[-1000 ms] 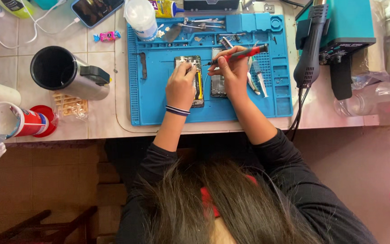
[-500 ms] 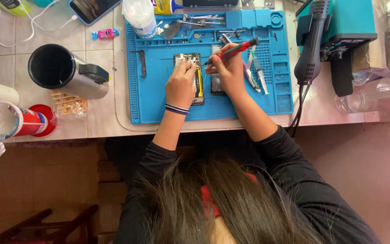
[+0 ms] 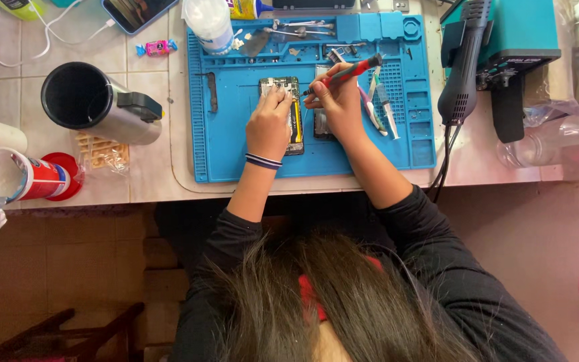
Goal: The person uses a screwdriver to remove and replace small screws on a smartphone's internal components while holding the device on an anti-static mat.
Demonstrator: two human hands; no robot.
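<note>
Dark hair (image 3: 343, 302) and black sleeves fill the near edge of the view, and both forearms reach away over the worktop (image 3: 149, 181) to a blue silicone repair mat (image 3: 236, 147). On the mat's middle lies an opened phone (image 3: 288, 100), its inner parts facing up. The left hand (image 3: 269, 124) rests on it with fingers pressed together and curled down onto its frame, apparently to pin it flat so it does not slide. Just to the right, the right hand (image 3: 336, 100) pinches a red-handled screwdriver (image 3: 346, 70) between thumb and forefinger, shaft slanted, tip pointing left and down at the phone's upper part; the heel of that hand seems braced on the mat for steadiness. A second dark part lies partly under that hand. Tweezers and thin tools (image 3: 380, 107) lie to the right, within reach. Left of the mat stand a black-and-steel mug (image 3: 95, 104) and a red cup (image 3: 18, 177) on pale tiles. Farther off, a white bottle (image 3: 209, 23) and, far right, a teal hot-air station (image 3: 504, 40) with its black handpiece hanging.
</note>
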